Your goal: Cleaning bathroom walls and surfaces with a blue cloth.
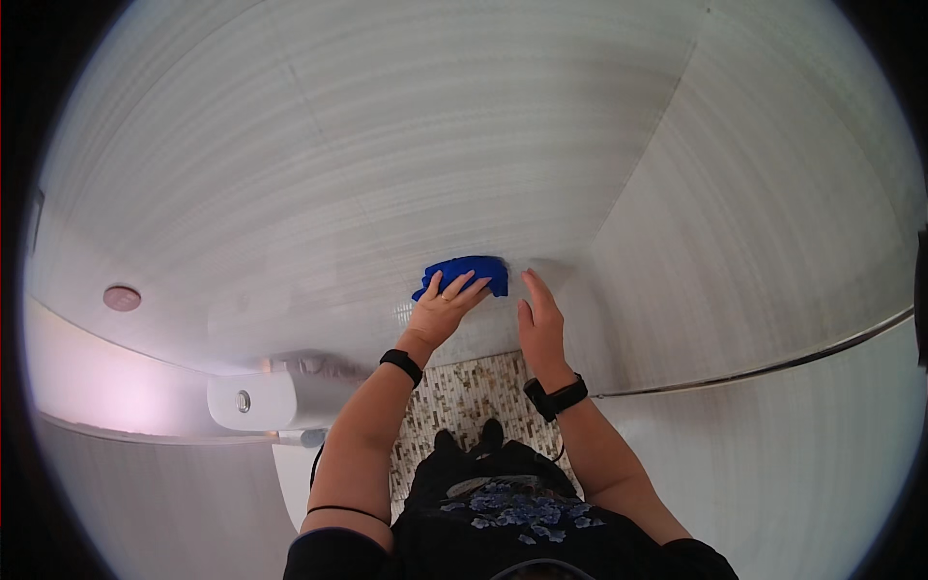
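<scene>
Spread over a folded blue cloth (pixel 464 268), my left hand (pixel 440 308) holds it flat against the pale, streaked tiled wall (pixel 464 167). A ring sits on one of its fingers and a black band circles the wrist. To the right of the cloth is my right hand (pixel 542 326), its thumb apart from the fingers and nothing in its grasp. Its fingertips are close to the wall; I cannot tell whether they touch it. A black strap with a small device is on the right wrist.
A white toilet cistern (pixel 254 402) with a round flush button stands at the left. A reddish round disc (pixel 122 297) is on the wall above it. Brown-and-cream mosaic flooring (pixel 471 391) lies under my feet. The side wall (pixel 754 217) meets the tiled wall at the right.
</scene>
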The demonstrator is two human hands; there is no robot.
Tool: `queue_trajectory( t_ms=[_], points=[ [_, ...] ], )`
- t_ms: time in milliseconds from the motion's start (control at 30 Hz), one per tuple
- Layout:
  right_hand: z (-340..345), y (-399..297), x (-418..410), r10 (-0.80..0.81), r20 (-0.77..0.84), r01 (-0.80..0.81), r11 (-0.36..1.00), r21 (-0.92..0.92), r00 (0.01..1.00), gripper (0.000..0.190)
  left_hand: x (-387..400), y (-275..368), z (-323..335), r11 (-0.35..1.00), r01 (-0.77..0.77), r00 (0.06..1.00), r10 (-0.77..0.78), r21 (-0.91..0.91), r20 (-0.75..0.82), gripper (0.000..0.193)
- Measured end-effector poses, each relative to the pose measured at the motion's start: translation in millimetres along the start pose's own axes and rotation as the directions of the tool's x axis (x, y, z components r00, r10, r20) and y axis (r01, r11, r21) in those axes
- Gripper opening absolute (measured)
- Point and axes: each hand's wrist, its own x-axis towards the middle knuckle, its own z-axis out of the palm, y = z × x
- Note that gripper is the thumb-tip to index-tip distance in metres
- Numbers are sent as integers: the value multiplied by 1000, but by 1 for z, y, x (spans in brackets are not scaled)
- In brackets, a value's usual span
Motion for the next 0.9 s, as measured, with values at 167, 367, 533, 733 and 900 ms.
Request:
queue_trajectory(
  t_ms=[167, 367, 533, 733, 900],
  points=[
    [-1, -9, 3, -58, -36, 59, 998, 25, 998, 38, 7, -2, -22, 983, 171, 979, -176, -63, -103, 37],
    [-7, -30, 20, -114, -84, 123, 986, 111, 990, 27, 46, -17, -64, 884, 433, 779, -465, -175, -422, 32],
    [-5, -25, 19, -58, -96, 68, 992, 110, 994, 21, 16, -1, -35, 928, 362, 855, -369, -90, -364, 29],
    [-2, -22, 17, -27, -16, 28, 997, 70, 1000, 16, -37, 13, -3, 952, 289, 950, -299, -103, -89, 34],
    [4, -25, 17, -66, 37, 62, 994, 84, 997, 17, -42, 19, -7, 943, 306, 949, -313, -131, -35, 33]
  ],
)
